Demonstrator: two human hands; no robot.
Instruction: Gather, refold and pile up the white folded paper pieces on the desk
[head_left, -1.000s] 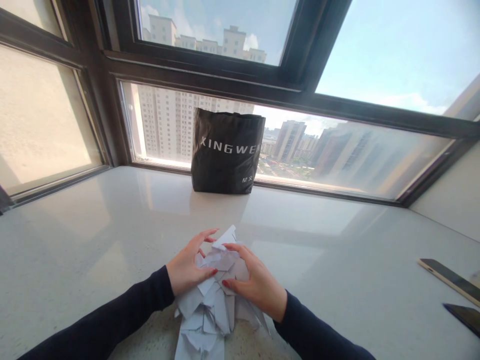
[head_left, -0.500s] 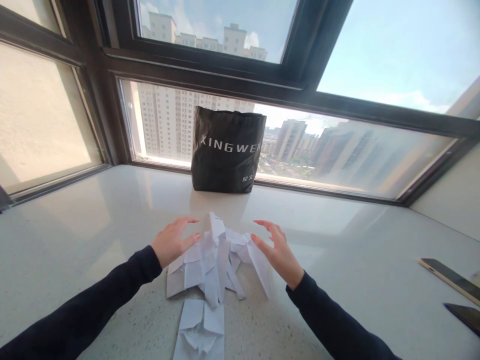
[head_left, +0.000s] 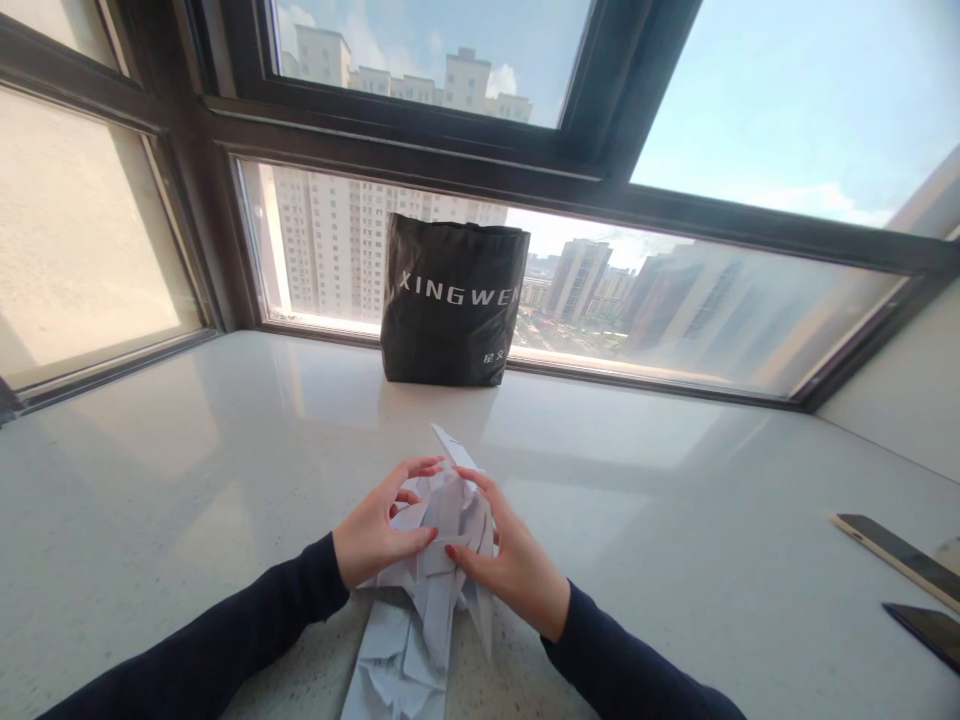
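Note:
A loose heap of folded white paper pieces (head_left: 444, 512) is gathered between my two hands on the pale countertop. My left hand (head_left: 375, 530) is curled round its left side, thumb on the front and fingers at the top. From the right my right hand (head_left: 514, 560) closes on the same heap, its thumb almost meeting the left thumb. One pointed paper strip sticks up above the fingertips. Just in front of the heap, toward me, lies another folded white paper (head_left: 386, 660) with raised flaps, partly covered by the bunched pieces.
A black bag (head_left: 451, 335) with white lettering stands upright by the window, behind the papers. Two flat dark objects lie at the right edge, a longer one with a light side (head_left: 900, 555) and a smaller one (head_left: 926, 628). Dark window frames (head_left: 420, 150) border the counter.
Both hands have come inward from beside the papers and closed on them. The spread heap is now squeezed narrower, with its top strip tilted and the pieces drawn slightly toward me.

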